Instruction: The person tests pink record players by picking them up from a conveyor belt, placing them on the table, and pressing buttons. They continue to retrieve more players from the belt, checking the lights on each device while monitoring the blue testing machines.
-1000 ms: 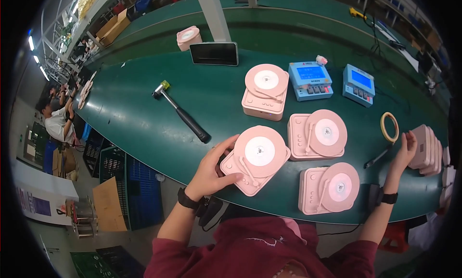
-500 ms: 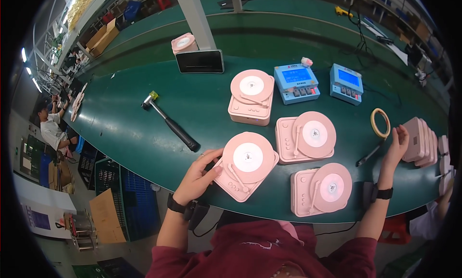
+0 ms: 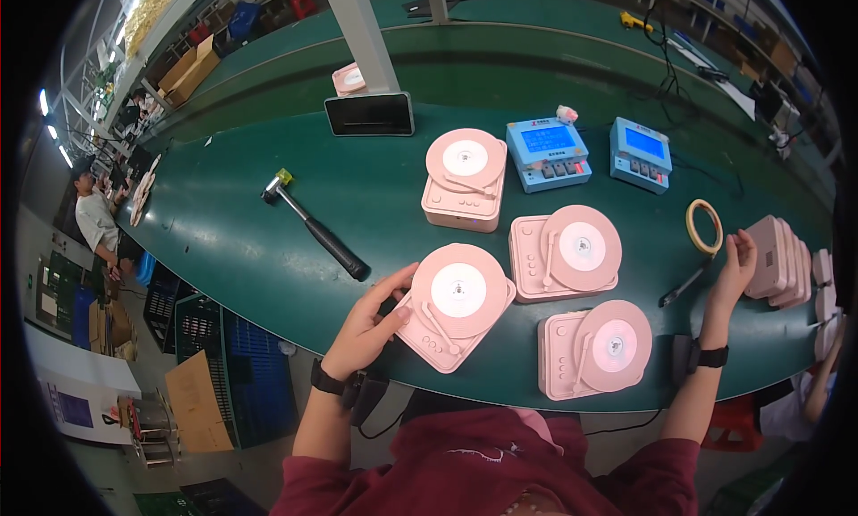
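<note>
My left hand [image 3: 365,327] holds the left side of a pink mini record player [image 3: 427,342], its thumb on the near-left edge and its fingers along the far-left side. The player lies turned at an angle, with a white-centred disc on top. My right hand [image 3: 735,270] is beside a row of pink cases [image 3: 765,257] standing on edge at the right; its fingers are stretched out, and I cannot tell whether they touch. Three more pink players sit around: one farther back [image 3: 462,201], one in the middle [image 3: 529,266] and one near the front edge [image 3: 559,360].
Two blue testers with screens, a left one [image 3: 548,154] and a right one [image 3: 641,156], stand at the back. A roll of tape [image 3: 691,226], a black-handled tool [image 3: 686,284], a mallet [image 3: 326,239] and a dark-screened device [image 3: 370,115] lie about the green table [image 3: 241,248].
Both hands stay nearly where they were, and the record players have not moved on the table. The view has shifted slightly. A person at the far left has changed posture.
</note>
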{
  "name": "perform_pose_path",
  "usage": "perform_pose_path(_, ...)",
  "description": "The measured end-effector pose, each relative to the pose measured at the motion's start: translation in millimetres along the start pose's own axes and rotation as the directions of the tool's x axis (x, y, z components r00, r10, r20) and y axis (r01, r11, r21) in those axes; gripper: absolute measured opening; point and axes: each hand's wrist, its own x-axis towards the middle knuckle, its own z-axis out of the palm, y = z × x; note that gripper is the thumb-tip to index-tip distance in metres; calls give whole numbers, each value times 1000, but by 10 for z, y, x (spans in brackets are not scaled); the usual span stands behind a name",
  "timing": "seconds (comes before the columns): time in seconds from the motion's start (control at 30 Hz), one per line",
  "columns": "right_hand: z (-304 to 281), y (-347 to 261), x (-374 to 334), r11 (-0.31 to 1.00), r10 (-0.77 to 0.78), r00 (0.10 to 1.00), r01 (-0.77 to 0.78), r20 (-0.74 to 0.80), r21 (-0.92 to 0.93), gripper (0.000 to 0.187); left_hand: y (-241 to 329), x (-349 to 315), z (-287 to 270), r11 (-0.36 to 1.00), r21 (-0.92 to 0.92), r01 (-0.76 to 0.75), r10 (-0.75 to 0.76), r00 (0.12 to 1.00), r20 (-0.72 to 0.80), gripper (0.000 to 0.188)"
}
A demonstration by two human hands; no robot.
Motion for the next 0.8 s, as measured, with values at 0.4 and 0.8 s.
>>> perform_pose_path(0.4, -1, -21, -12, 1000, 14, 1000, -14, 6, 14, 20, -13, -15, -10, 1000, 9, 3, -3, 1000, 0, 54)
perform_pose_path(0.8, -10, 69, 23, 999, 20, 1000, -21, 16, 28, 21, 8, 5, -23, 999, 11, 31, -31, 999, -5, 53)
